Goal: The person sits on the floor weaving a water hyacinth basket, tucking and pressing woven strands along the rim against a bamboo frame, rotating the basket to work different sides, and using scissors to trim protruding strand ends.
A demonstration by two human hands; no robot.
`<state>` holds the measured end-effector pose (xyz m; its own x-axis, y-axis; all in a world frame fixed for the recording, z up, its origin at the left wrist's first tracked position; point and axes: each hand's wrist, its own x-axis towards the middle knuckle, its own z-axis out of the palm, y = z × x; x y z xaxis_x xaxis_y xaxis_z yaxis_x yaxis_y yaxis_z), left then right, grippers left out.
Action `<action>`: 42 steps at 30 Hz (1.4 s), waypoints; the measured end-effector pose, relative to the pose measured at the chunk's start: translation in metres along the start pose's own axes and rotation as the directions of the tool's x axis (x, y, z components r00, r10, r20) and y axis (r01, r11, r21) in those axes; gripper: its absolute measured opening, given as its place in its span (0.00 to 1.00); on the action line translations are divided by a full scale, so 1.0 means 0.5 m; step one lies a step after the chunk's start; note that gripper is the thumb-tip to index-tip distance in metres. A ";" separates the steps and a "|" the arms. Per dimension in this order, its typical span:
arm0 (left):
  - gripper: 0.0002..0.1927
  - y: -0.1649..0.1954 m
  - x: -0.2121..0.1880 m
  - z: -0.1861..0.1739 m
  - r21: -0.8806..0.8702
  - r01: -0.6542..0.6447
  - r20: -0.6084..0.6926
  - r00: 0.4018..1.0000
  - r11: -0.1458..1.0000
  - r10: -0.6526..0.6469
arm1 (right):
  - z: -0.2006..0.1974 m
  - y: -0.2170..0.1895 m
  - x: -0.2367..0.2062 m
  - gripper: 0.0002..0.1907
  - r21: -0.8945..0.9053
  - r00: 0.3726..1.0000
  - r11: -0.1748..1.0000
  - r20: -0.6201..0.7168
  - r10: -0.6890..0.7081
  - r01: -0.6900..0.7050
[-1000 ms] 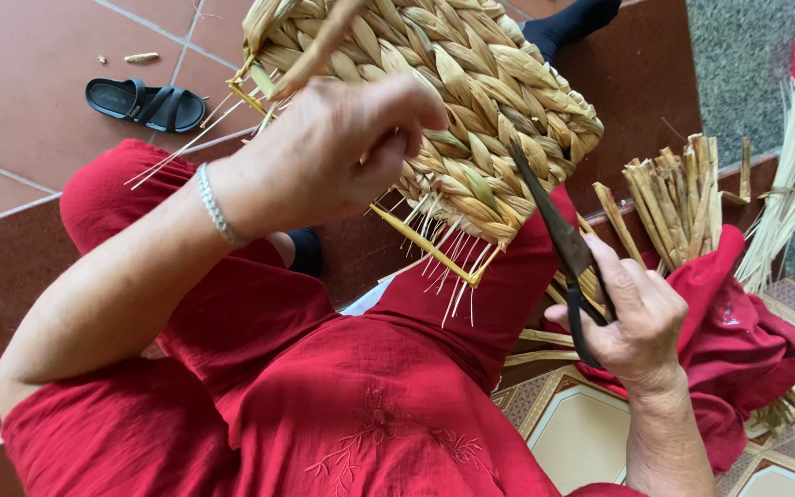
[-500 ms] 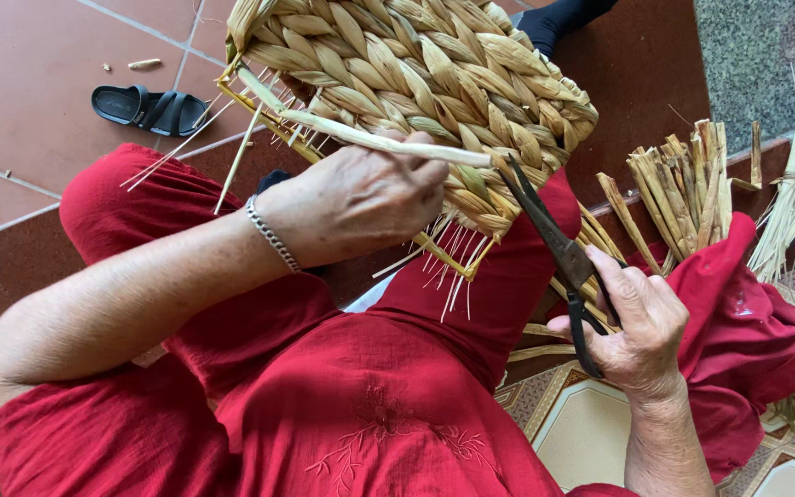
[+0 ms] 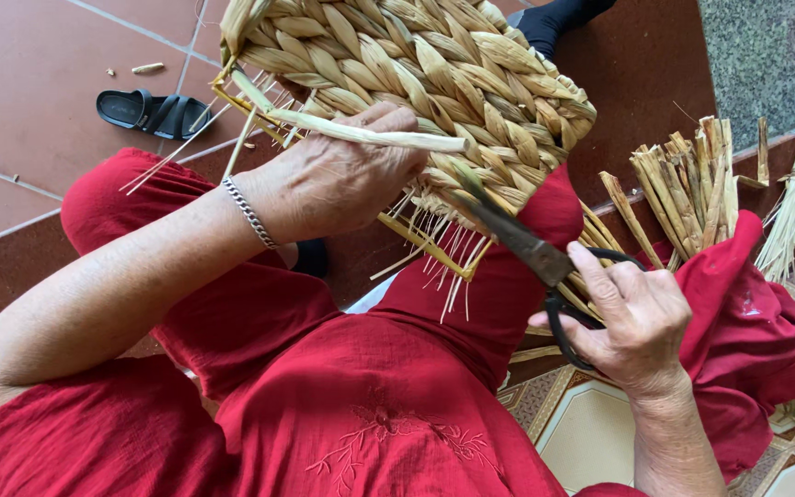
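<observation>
Woven basket [image 3: 416,83], upper centre: left hand [image 3: 333,179] clamped on loose strand [image 3: 370,136]; right hand [image 3: 632,317] closed on scissors [image 3: 526,248]. Best held taut, cut close

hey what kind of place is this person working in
Probably a home porch or doorstep used for handweaving. A woven basket rests on the lap, bundles of cut reed stalks lie alongside, and a black sandal sits on the red tiled floor.

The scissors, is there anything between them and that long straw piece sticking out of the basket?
Nothing visible. The scissors, held in the right hand, point their blades up at the woven basket, right below the free end of the straw strand that the left hand holds out. Only open air shows between them.
</observation>
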<state>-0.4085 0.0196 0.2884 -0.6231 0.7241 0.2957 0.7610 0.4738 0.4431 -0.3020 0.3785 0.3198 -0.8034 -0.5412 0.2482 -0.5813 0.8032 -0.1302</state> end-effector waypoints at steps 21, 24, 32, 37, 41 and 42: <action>0.10 -0.022 -0.011 -0.045 0.147 0.121 -0.178 0.980 0.982 -0.094 | 0.008 -0.013 0.078 0.35 -0.006 0.989 0.990 0.056 -0.139 0.140; 0.10 -0.074 -0.087 -0.104 0.134 0.203 -0.488 0.865 0.970 -0.114 | 0.010 -0.004 0.066 0.38 0.026 0.996 0.997 0.047 -0.072 0.071; 0.11 -0.189 -0.293 -0.174 0.366 0.814 -0.124 0.523 0.451 -0.843 | 0.028 0.013 0.045 0.38 0.089 0.999 0.996 -0.033 -0.024 0.027; 0.12 -0.207 -0.322 -0.178 0.602 0.728 -0.205 0.539 0.330 -0.817 | 0.022 -0.001 0.058 0.38 0.083 0.999 0.996 -0.036 0.012 -0.009; 0.42 -0.187 -0.296 -0.206 0.190 0.577 -0.200 0.815 0.794 -0.545 | 0.014 -0.016 0.061 0.38 0.123 0.998 0.991 -0.039 0.058 -0.053; 0.47 -0.184 -0.281 -0.212 0.046 0.528 -0.155 0.842 0.848 -0.516 | 0.014 -0.018 0.060 0.38 0.132 0.997 0.989 -0.043 0.066 -0.060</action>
<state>-0.4103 -0.1787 0.2958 -0.9456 0.2879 0.1518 0.3249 0.8072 0.4928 -0.3217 0.3531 0.3219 -0.8338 -0.4754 0.2805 -0.5439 0.7943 -0.2706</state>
